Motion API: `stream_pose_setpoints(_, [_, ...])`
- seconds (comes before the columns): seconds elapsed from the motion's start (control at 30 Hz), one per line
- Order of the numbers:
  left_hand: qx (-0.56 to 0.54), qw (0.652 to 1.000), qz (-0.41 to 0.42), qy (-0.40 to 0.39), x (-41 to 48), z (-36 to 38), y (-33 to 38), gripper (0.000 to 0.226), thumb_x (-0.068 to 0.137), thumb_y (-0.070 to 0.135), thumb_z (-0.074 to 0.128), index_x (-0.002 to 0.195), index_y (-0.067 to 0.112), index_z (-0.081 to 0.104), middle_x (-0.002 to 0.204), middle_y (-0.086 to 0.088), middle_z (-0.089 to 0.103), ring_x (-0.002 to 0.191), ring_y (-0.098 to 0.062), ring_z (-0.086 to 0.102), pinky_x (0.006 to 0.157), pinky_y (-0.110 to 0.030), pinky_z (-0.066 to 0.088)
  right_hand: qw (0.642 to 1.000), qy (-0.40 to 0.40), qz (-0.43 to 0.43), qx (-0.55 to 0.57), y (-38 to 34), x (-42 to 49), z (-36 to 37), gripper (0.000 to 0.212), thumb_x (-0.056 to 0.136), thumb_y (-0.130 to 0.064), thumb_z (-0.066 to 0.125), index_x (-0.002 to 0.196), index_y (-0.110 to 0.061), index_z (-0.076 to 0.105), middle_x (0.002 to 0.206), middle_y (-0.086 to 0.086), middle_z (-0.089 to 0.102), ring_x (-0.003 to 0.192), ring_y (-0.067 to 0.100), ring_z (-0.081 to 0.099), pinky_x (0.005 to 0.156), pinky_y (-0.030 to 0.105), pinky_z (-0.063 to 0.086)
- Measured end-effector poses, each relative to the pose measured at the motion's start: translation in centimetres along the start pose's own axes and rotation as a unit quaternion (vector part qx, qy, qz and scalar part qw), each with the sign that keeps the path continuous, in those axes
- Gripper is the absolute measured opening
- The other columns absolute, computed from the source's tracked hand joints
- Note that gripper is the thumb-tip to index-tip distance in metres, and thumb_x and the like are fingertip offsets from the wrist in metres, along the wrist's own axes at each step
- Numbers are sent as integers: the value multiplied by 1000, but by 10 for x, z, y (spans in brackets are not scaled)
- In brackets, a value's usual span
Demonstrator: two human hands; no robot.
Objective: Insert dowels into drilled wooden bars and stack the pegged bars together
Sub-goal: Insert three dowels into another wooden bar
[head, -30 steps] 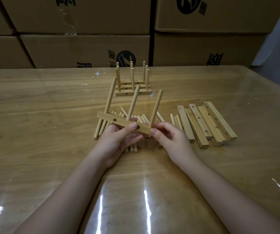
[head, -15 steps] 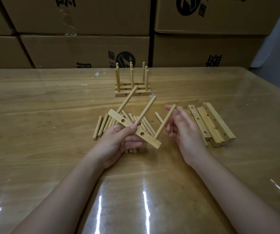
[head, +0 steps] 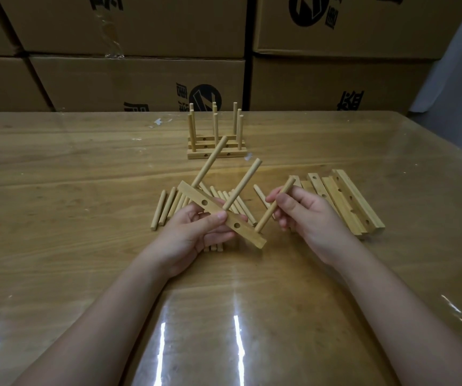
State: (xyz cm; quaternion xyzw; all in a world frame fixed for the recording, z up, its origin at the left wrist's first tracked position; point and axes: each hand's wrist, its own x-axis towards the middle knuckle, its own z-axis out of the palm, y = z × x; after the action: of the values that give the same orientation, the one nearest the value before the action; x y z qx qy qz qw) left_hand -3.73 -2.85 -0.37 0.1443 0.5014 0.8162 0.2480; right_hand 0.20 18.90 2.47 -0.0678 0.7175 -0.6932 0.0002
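Observation:
My left hand [head: 196, 232] grips a drilled wooden bar [head: 221, 214], tilted down to the right above the table. Two dowels stand out of the bar at its left end and middle. My right hand [head: 305, 215] pinches a third dowel [head: 273, 208]; its lower end sits at the bar's right end. Loose dowels [head: 168, 207] lie on the table under and behind the bar. A pile of plain drilled bars [head: 346, 201] lies just right of my right hand. A stack of pegged bars [head: 215, 151] stands further back, its dowels upright.
The wooden table [head: 57, 190] has a glossy clear cover with light reflections near me. Stacked cardboard boxes [head: 140, 79] line its far edge. The table's right edge [head: 446, 162] runs off beside a pale wall.
The bar tilted from nearly level to sloping down right. My right hand let go of the bar's right end and now pinches the third dowel by its shaft.

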Motion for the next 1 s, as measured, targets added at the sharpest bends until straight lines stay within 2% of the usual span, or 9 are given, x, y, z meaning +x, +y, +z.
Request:
stream_pose_setpoints(0.1, [1,1000,7,8,0,-1,-2,38,76,18,70,110,11,55,109,-26,68,102,-30,68,74,-26,57,999,26,-5,-26,1,2,4,20,81,-41,54,83,-28,70,65,-8,60,60,6,55,57,16,48])
stream_pose_setpoints(0.23, [2,1000,19,14,0,0,-3,39,75,18,70,110,11,54,108,-24,68,103,-30,68,75,-27,56,996,75,-24,-31,6,3,10,18,91,-27,52,83,-24,68,63,-7,60,58,7,55,57,17,49])
stream_pose_setpoints(0.4, [16,999,35,24,1,4,-3,27,82,11,61,108,11,53,105,-23,70,100,-29,69,73,-27,56,993,103,-25,-41,8,3,15,18,90,-30,53,83,-23,68,62,-7,59,57,7,55,57,16,48])
stream_pose_setpoints(0.53, [31,998,49,35,0,8,-4,28,80,12,59,108,10,52,101,-21,71,97,-27,70,73,-27,56,992,119,-21,-30,8,2,16,19,90,-31,52,83,-23,68,62,-7,58,57,7,54,57,16,49])
stream_pose_setpoints(0.73, [40,997,57,33,-1,8,-4,30,80,13,59,108,9,51,102,-21,71,97,-28,70,74,-28,57,992,121,-20,-17,10,2,16,20,92,-30,51,85,-21,68,63,-6,57,58,7,54,58,18,49])
stream_pose_setpoints(0.83, [38,997,59,33,0,7,-6,30,81,13,59,110,9,51,103,-21,71,96,-28,70,71,-27,57,994,109,-17,-15,11,3,16,22,86,-38,53,89,-23,68,66,-9,59,61,5,56,61,17,49])
stream_pose_setpoints(0.93, [16,997,62,37,2,5,-6,34,82,13,59,115,6,51,109,-21,69,98,-29,69,71,-26,57,996,77,-20,-36,14,2,17,32,77,-47,55,101,-27,64,80,-18,66,69,-3,59,62,12,47])
stream_pose_setpoints(1.0, [-15,996,72,46,3,1,-5,32,84,13,58,114,7,52,111,-21,68,101,-30,68,72,-26,57,996,56,-25,-61,16,2,19,29,77,-45,59,102,-32,61,89,-16,66,77,-2,61,64,13,48])
